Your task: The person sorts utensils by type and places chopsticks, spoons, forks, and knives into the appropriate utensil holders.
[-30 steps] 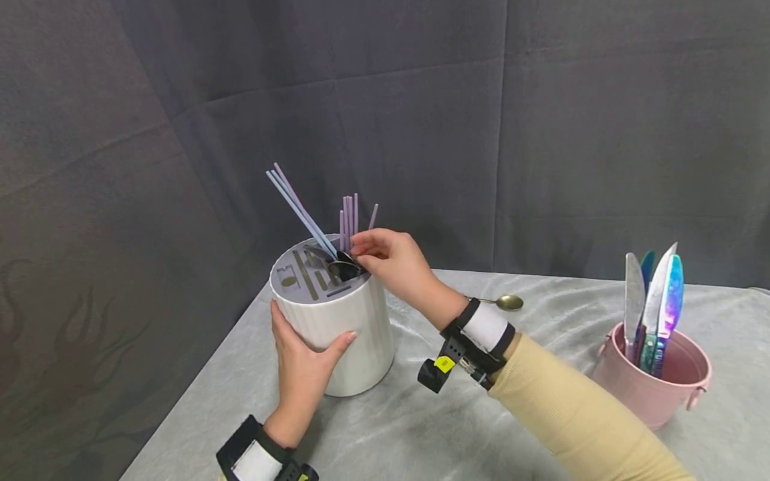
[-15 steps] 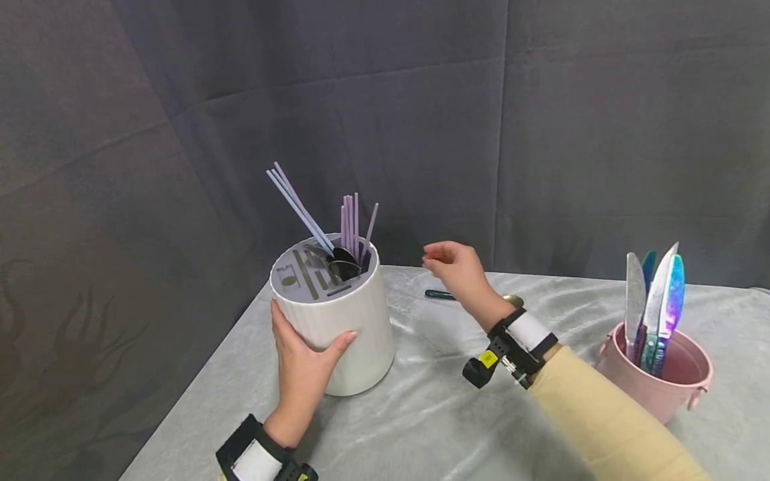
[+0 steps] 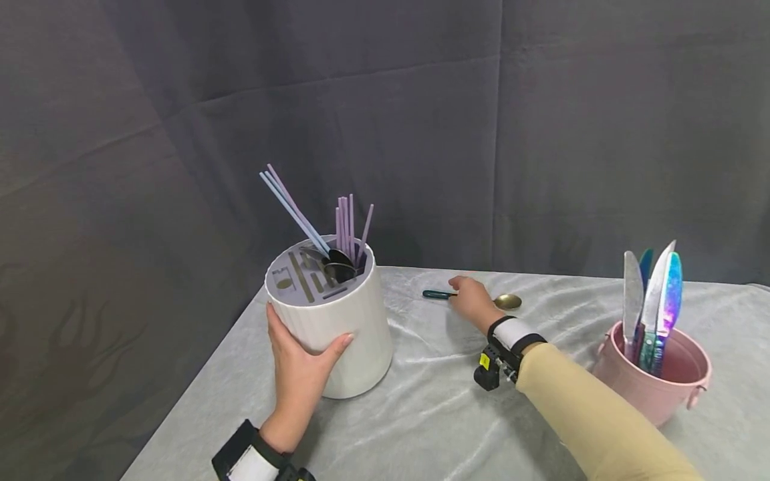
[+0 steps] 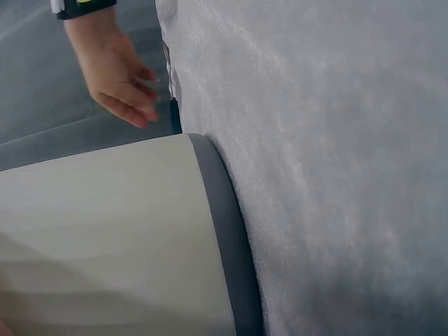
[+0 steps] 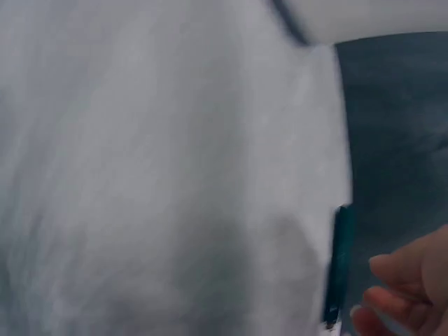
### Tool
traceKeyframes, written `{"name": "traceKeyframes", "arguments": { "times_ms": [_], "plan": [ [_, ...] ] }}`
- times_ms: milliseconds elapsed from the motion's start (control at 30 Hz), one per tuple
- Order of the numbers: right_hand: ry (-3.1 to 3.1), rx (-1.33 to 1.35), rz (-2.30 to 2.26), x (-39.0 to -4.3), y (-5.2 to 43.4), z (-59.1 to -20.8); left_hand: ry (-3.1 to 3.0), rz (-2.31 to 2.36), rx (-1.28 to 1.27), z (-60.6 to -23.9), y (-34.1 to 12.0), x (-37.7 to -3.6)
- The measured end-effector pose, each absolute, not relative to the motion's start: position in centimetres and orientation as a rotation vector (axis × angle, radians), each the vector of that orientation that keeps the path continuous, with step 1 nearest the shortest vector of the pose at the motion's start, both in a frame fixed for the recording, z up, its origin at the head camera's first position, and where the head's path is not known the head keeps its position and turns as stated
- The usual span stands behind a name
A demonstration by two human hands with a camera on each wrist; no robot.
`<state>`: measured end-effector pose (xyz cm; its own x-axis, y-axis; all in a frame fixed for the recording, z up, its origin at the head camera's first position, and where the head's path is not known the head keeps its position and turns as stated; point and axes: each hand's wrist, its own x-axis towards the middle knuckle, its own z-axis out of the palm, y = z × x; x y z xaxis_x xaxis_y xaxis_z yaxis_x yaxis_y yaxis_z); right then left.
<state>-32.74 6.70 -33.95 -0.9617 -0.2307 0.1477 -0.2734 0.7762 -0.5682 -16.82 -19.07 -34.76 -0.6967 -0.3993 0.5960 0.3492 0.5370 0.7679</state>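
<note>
— Spoon (image 3: pixel 475 298) first: where is it, seen from the head camera?

— Lying flat on the grey table cloth (image 3: pixel 433 407), dark teal handle to the left, gold bowl to the right. The right hand (image 3: pixel 472 302) is down over its middle, fingers reaching the handle; whether they have closed on it, I cannot tell.

— And the left hand (image 3: pixel 301 374)?

— Wrapped around the lower side of the white cutlery holder (image 3: pixel 337 327), thumb across the front. Lilac straws (image 3: pixel 345 224) and dark spoon bowls stand in its top slots. A pink bucket (image 3: pixel 652 384) of iridescent knives (image 3: pixel 652 300) sits well apart at the right.

— Left wrist view?

— The holder's white wall (image 4: pixel 105 238) and grey base close up; beyond it the right hand (image 4: pixel 115 77) with loose fingers over the cloth.

— Right wrist view?

— Blurred. The teal handle (image 5: pixel 339 259) lies on the cloth, fingertips (image 5: pixel 402 280) just beside it.
</note>
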Motion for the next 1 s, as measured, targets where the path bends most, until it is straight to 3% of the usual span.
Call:
{"name": "traceKeyframes", "arguments": {
  "times_ms": [500, 1000],
  "plan": [
    [-2.900, 0.558, 0.515, -33.8, 5.7, -36.2, -1.996, -1.234, 0.035, -34.8, -19.2, -16.8],
    [-2.935, 0.816, 0.006, -31.5, 5.6, -34.8, -1.989, -1.221, 0.026, -34.9, -19.2, -16.8]
  ]
}}
